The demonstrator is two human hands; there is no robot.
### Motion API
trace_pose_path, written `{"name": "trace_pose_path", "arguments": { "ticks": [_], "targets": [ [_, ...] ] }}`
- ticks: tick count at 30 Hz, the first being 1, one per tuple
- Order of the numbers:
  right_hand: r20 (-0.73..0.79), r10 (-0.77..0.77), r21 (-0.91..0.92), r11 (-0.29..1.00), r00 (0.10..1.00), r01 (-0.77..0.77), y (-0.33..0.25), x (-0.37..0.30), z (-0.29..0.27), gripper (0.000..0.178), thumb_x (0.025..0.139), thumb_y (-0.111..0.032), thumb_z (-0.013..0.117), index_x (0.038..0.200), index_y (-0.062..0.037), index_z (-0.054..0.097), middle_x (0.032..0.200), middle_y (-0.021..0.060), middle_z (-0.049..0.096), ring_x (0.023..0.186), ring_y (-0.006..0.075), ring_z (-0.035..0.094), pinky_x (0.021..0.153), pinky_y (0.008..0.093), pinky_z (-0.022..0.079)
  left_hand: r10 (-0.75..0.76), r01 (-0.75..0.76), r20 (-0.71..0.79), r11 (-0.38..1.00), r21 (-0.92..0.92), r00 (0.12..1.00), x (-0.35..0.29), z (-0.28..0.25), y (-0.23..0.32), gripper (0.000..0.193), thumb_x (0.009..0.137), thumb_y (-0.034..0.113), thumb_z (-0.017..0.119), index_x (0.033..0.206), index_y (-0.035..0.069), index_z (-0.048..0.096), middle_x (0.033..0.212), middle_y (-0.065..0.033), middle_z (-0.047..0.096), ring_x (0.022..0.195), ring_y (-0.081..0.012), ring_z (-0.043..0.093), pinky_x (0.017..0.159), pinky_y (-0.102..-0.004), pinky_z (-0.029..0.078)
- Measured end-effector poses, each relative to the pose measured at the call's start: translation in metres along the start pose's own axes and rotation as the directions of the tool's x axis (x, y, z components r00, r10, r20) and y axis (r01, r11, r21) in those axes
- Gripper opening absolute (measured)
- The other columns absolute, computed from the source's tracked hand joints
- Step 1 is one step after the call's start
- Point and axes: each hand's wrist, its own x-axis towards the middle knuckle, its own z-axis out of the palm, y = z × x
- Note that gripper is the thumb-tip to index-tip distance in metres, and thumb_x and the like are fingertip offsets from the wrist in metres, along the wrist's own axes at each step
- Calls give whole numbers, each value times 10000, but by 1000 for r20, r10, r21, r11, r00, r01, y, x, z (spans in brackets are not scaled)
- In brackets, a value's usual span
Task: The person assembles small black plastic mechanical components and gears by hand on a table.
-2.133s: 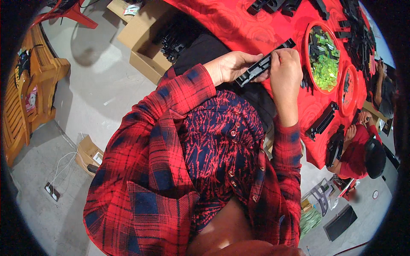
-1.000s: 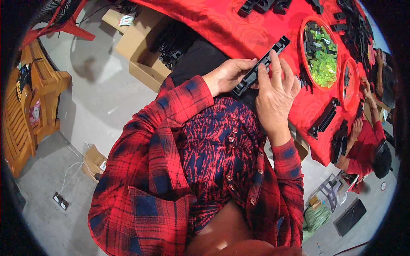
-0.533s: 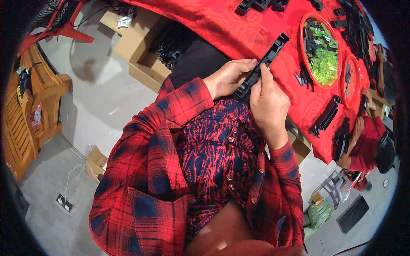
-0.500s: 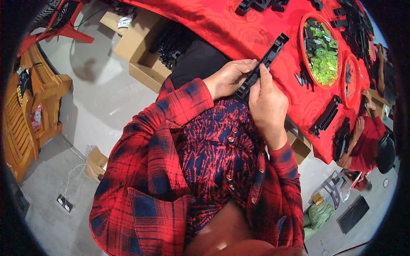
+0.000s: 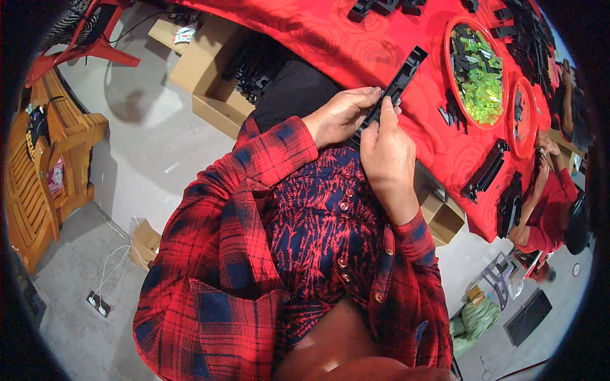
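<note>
A long, narrow black plastic part with a recessed channel slants up and away over the table's edge. My left hand is closed on its left side, thumb along the upper edge. From the other side my right hand grips the same part, its index finger pressed onto the channel and the other fingers curled beneath. The part's lower end is mostly hidden behind my hands. Whether a smaller piece sits under my right fingertip I cannot tell.
On the red-covered table, a red basket holds yellow-green and black pieces beside a smaller red tray. Black parts lie on the right. An open cardboard box of black parts stands left. A co-worker's arm shows far right.
My right hand has shifted slightly left, its index finger now pressing down on the part. The left hand keeps its grip. At the right, the co-worker's arms have moved.
</note>
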Motion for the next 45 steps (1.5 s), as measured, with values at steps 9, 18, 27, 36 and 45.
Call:
{"name": "trace_pose_path", "arguments": {
  "ticks": [9, 18, 27, 36, 45],
  "targets": [
    [15, 47, 14, 999, 999, -47, -1, 3, -3, 518, 899, -164, 538, 1381, 19, 487, 783, 290, 641, 719, 422, 665, 632, 512, 506, -2, 3, -32, 1000, 3, 999, 1, -1, 0, 353, 1024, 253, 508, 1262, -5, 543, 1181, -142, 641, 1089, -260, 627, 1006, -378, 486],
    [-71, -28, 83, 996, 997, 34, 9, 19, -17, 561, 877, -148, 537, 1372, 93, 426, 733, 285, 641, 694, 442, 656, 652, 536, 510, -9, 10, -67, 1000, 5, 998, 1, -1, -3, 294, 1018, 218, 534, 1243, 36, 588, 1150, -24, 648, 1056, -129, 600, 985, -304, 456],
    [-95, -67, -73, 996, 993, 60, 17, 34, -24, 491, 853, -141, 532, 1273, 113, 540, 724, 291, 644, 699, 440, 660, 661, 525, 524, -23, 19, -97, 999, -42, 995, -4, 15, 2, 242, 995, 167, 577, 1193, 33, 610, 1126, -18, 648, 1080, -123, 583, 983, -288, 452],
    [-81, -65, -36, 997, 995, 62, 18, 29, -26, 477, 849, -133, 529, 1262, 105, 554, 734, 306, 641, 709, 443, 663, 664, 532, 522, -52, 46, -53, 993, -105, 997, 3, 3, -4, 225, 1000, 157, 565, 1177, 24, 604, 1112, -45, 656, 1033, -137, 616, 954, -293, 493],
    [-29, -25, -27, 999, 999, 25, 21, 30, -23, 491, 852, -144, 525, 1276, 101, 545, 770, 307, 649, 736, 441, 666, 686, 529, 522, -71, 62, -69, 991, -115, 995, 2, 11, -3, 236, 1006, 174, 559, 1178, 18, 598, 1114, -59, 657, 1049, -146, 617, 968, -297, 491]
  ]
}}
